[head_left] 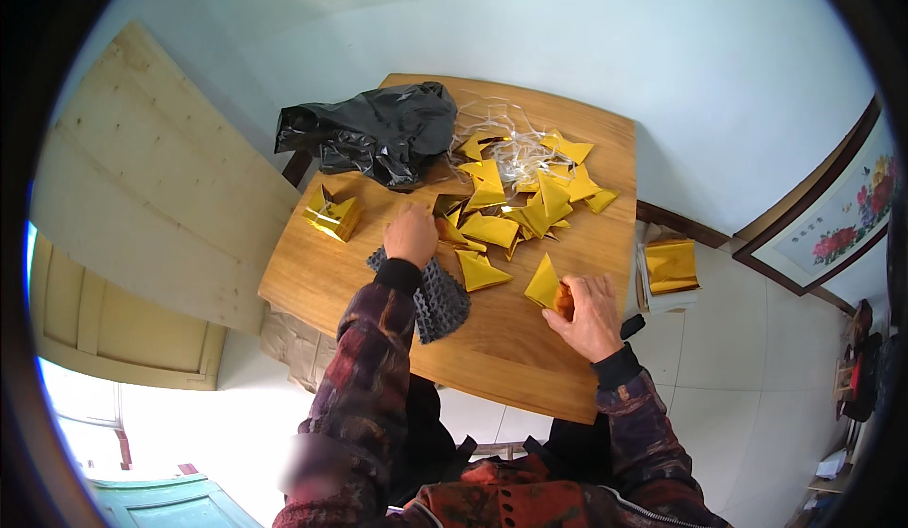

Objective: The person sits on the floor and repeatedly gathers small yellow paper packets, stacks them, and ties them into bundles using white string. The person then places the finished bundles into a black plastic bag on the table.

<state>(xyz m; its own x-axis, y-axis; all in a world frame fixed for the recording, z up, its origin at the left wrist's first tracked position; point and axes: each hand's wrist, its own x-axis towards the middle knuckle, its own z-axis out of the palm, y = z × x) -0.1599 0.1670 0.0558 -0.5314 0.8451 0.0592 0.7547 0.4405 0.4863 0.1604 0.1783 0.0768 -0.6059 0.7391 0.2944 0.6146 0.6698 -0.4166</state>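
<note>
My right hand [588, 318] pinches a folded gold paper piece [542, 282] near the table's right front edge, its point sticking up beyond the thumb and fingers. My left hand [412, 236] is beside the left edge of a heap of folded gold paper pieces [492, 230]. Its fingers look curled in, and whatever they grip is hidden behind the hand. Under that wrist lies a dark grey textured cloth [440, 306]. A single gold paper piece [480, 271] rests between the hands, at the heap's near side.
A black plastic bag [383, 135] and tangled white strips [525, 154] lie at the back of the wooden table [511, 339]. A gold folded stack [333, 214] sits at left. A wooden board [142, 178] leans left; gold sheets [672, 266] lie beyond the right edge.
</note>
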